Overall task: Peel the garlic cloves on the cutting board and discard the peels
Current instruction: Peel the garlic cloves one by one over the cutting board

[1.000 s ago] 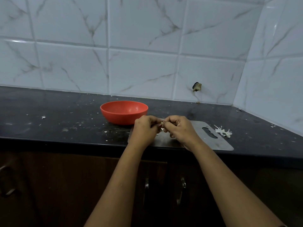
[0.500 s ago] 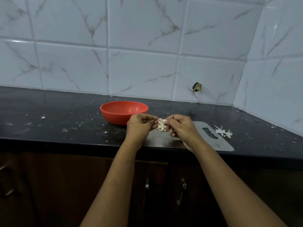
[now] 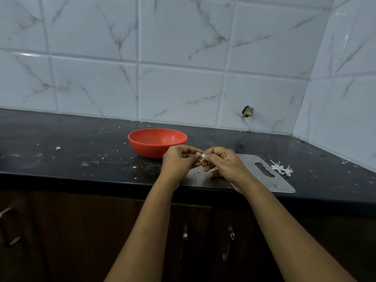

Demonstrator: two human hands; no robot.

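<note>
Pinching garlic clove [image 3: 201, 159], hands [image 3: 180, 162] closer again.

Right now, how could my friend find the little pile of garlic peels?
Start at the black counter under the white tiled wall. Go to the grey cutting board near the right corner; the peels lie beside its right edge. They are the only white, stringy heap there.
</note>
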